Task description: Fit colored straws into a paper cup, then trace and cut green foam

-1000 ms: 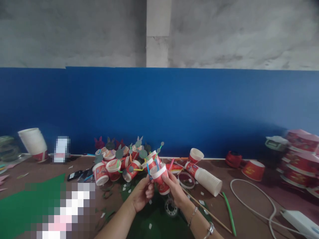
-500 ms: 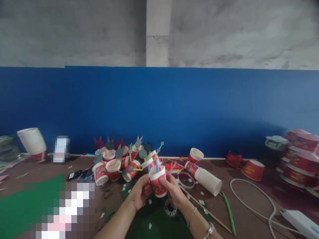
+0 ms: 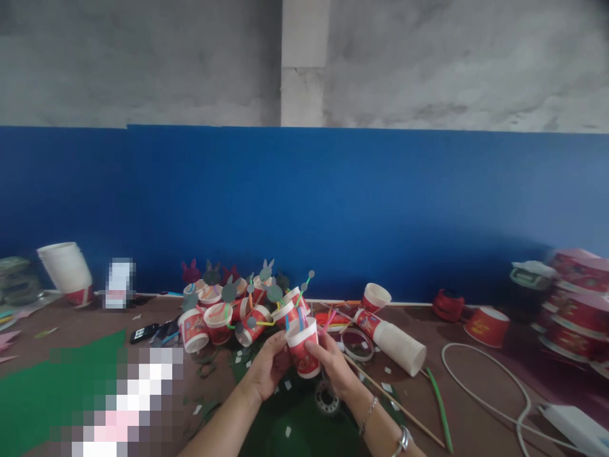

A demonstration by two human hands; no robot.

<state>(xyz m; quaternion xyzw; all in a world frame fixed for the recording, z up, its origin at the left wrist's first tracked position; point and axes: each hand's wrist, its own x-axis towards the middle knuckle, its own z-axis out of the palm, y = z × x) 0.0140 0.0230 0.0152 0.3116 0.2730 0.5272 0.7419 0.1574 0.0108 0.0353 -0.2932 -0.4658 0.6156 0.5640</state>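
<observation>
Held cup (image 3: 299, 360): one | right hand (image 3: 337, 368): grip pinching it | left hand (image 3: 265, 366): grip, cannot tell | bracelets (image 3: 368, 414): two

Dim and greyish overall. Shaded on the wall (image 3: 143, 63) just left of the pillar (image 3: 304, 63), paler right of it. Lighter on the panel (image 3: 304, 209) far right of the pillar, shadowed lower down there. Soft on the held cup (image 3: 303, 352) below it. Smeared on the tubs (image 3: 583, 304) far to its lower right; coarsely pixelated to its lower left.
</observation>
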